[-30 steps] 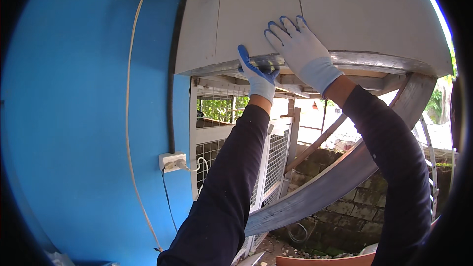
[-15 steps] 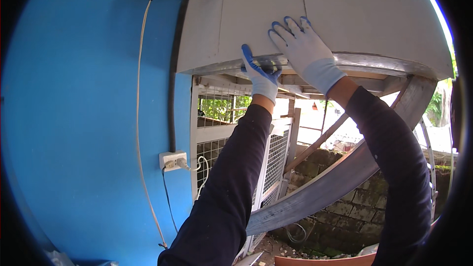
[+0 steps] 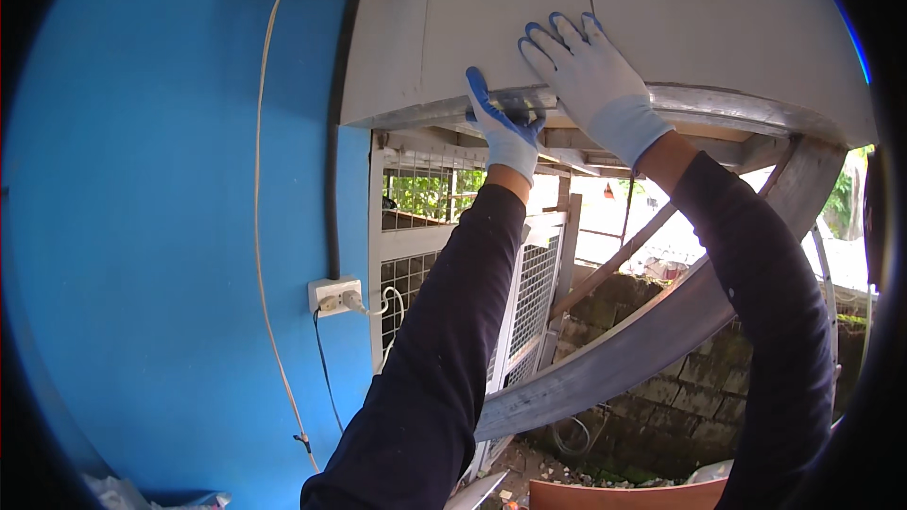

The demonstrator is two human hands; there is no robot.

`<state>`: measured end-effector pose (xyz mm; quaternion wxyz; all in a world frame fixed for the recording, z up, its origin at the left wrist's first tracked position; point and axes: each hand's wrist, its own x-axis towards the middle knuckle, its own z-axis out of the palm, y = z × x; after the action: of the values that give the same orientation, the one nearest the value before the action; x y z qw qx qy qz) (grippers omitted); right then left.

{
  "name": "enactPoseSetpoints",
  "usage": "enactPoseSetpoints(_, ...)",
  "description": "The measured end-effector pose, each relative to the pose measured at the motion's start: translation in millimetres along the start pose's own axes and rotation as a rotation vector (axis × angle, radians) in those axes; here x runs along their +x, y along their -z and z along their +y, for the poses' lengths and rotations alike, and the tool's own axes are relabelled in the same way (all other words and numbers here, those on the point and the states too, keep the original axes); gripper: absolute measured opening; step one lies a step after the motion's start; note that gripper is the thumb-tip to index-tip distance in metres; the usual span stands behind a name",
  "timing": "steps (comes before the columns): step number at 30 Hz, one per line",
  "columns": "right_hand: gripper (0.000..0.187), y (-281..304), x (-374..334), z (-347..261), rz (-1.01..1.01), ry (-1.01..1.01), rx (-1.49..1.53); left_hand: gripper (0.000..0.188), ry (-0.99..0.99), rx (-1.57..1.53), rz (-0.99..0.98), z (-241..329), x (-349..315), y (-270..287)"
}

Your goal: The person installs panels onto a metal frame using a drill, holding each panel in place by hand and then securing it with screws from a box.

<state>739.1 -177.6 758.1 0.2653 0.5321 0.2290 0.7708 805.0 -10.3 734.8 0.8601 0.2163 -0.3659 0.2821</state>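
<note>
Both my arms reach up to a grey panel overhead. My left hand, in a white glove with blue fingers, is curled around the metal rim along the panel's lower edge; something small and dark sits under its fingers, too hidden to name. My right hand, in the same kind of glove, lies flat on the panel face just right of the left hand. Its fingers are spread and it holds nothing.
A blue wall fills the left, with a pale cable hanging down and a white socket with a plug. Below the panel are a white mesh gate, a curved grey beam and a mossy block wall.
Both hands stay where they were on the panel and rim. The whole picture has drifted slightly to the right.
</note>
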Motion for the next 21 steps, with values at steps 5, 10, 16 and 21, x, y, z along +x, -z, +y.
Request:
enactPoseSetpoints(5,0.059,-6,-1,1,-0.002,-0.015,-0.015,0.123,0.012,0.039,-0.036,-1,-6,-1)
enactPoseSetpoints(10,0.059,-5,-1,-3,0.014,-0.021,-0.01,0.129,-0.012,0.125,-0.004,-1,-20,19)
enactPoseSetpoints(16,0.058,-17,-4,-2,0.033,-0.005,-0.079,0.046,-1.09,1.075,0.31,-10,-49,18)
enactPoseSetpoints(21,0.047,12,1,5,0.13,0.059,0.057,0.034,-1.559,1.281,0.186,27,-27,-20)
